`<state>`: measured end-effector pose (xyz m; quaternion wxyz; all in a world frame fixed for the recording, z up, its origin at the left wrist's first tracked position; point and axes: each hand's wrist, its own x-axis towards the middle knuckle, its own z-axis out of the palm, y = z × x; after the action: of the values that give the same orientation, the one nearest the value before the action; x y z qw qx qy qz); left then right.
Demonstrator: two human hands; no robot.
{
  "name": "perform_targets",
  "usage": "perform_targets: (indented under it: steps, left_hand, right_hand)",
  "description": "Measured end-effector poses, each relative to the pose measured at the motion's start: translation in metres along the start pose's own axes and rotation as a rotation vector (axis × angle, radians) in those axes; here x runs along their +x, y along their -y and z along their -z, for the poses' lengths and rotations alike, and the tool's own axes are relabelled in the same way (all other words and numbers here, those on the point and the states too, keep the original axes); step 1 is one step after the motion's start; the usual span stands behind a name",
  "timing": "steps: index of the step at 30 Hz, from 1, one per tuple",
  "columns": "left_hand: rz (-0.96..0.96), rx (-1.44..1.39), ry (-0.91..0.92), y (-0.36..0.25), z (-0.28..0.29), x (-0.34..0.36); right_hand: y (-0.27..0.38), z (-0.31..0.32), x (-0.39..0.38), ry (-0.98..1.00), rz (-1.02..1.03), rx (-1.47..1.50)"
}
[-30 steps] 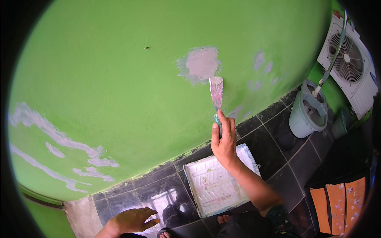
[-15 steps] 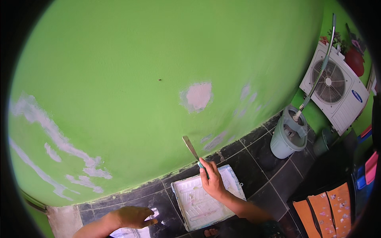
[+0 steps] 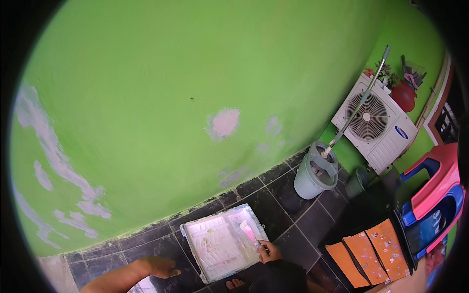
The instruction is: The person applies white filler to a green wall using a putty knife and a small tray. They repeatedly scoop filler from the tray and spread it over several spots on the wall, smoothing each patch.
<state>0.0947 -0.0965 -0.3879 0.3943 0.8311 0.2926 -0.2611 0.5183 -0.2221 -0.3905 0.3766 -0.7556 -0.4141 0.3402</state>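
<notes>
My right hand (image 3: 270,252) is closed on the handle of a putty knife (image 3: 248,231) at the right side of a paint tray (image 3: 200,258). The knife's blade points up and left over the tray, with pale pink and white on it. The tray is white, ribbed and smeared with residue, lying on the dark tiles. To its left my left hand (image 3: 163,267) hangs above the floor, fingers loosely bent, with nothing visible in it. A bright patch (image 3: 146,284) shows below that wrist; whether it is a thing or reflected light is unclear.
The green wall (image 3: 146,97) carries several pale filler patches (image 3: 225,122). At right are a grey mop bucket (image 3: 312,178) with a mop handle (image 3: 361,100), an air-conditioner unit (image 3: 373,119), an orange-fronted drawer unit (image 3: 373,251) and a pink-and-blue plastic item (image 3: 435,188). Toes (image 3: 235,283) show below the tray.
My right hand has lowered the putty knife from before the wall to the tray's right side. My left hand has shifted slightly left in view. The whole view has turned toward the right.
</notes>
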Motion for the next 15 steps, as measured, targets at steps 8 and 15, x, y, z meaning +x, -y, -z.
perform_targets:
  steps: [8, 15]
  left_hand:
    - [-0.097, 0.004, -0.208, -0.010, 0.010, -0.006]
    - [-0.206, -0.029, -0.366, -0.013, 0.012, -0.012]
  right_hand:
    - [0.001, 0.002, -0.002, 0.035, 0.082, -0.113]
    - [0.028, 0.021, 0.020, 0.250, -0.033, 0.188]
